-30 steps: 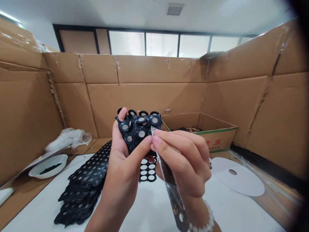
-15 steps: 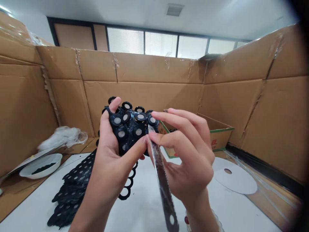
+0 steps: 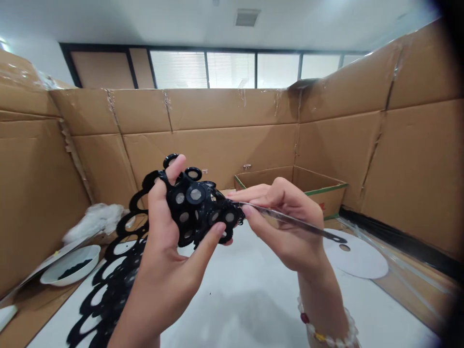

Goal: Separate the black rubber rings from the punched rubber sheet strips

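My left hand is closed round a bunched black sheet of linked rings, several with pale grey discs in their centres. The sheet's tail hangs behind my left wrist, its large open rings spread toward the lower left. Between the thumb and fingers of my right hand is a thin metal saw blade, its holed end pointing right. The blade's other end meets the right edge of the bunch; its tip is hidden there. A beaded bracelet circles my right wrist.
A white bowl with small black pieces stands at the left, beside crumpled clear plastic. Behind my right hand is an open cardboard box. A white disc with a centre hole lies at the right. Cardboard walls surround the white table.
The saw blade has swung from pointing down toward me to lying nearly level, its holed end now at the right. My right hand has turned with it. The bunched sheet has shifted slightly in my left hand.
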The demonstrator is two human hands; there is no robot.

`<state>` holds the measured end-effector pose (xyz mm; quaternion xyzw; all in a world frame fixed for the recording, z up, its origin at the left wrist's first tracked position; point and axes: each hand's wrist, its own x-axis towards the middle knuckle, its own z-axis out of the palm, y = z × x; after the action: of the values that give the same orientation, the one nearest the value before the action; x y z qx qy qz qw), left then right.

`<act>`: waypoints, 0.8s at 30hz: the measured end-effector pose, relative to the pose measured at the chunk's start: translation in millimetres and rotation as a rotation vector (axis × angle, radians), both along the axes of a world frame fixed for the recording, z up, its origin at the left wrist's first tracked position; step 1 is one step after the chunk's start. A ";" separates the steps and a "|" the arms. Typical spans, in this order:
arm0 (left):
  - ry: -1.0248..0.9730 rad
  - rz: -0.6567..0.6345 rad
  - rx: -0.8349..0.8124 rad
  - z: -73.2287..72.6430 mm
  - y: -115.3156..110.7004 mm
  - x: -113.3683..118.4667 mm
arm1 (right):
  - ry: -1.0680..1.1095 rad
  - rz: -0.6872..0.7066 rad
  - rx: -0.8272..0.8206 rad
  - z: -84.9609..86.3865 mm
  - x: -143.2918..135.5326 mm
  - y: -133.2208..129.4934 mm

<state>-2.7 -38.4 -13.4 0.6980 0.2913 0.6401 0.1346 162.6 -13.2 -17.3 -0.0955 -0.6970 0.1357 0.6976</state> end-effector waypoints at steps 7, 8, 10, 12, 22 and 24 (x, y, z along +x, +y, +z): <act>0.003 -0.229 -0.172 8.3 -2.1 -6.8 | 0.056 0.337 -0.239 5.8 4.5 1.9; -0.001 -0.253 -0.189 8.7 -1.8 -7.6 | 0.053 0.370 -0.273 6.3 4.6 3.1; -0.019 -0.289 -0.224 8.9 -1.3 -9.9 | 0.056 0.428 -0.329 7.2 6.1 5.5; -0.050 -0.307 -0.245 9.1 -1.3 -13.2 | 0.112 0.455 -0.387 8.0 9.7 8.1; -0.099 -0.364 -0.437 14.0 -3.3 -18.3 | 0.352 0.482 -0.542 9.0 19.7 11.5; -0.108 -0.397 -0.426 13.8 0.8 -18.5 | 0.387 0.428 -0.526 9.8 22.3 12.3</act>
<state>-21.2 -37.6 0.5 0.6623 0.2692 0.5620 0.4159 184.9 -0.9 -7.5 -0.0961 -0.4982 0.4679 0.7236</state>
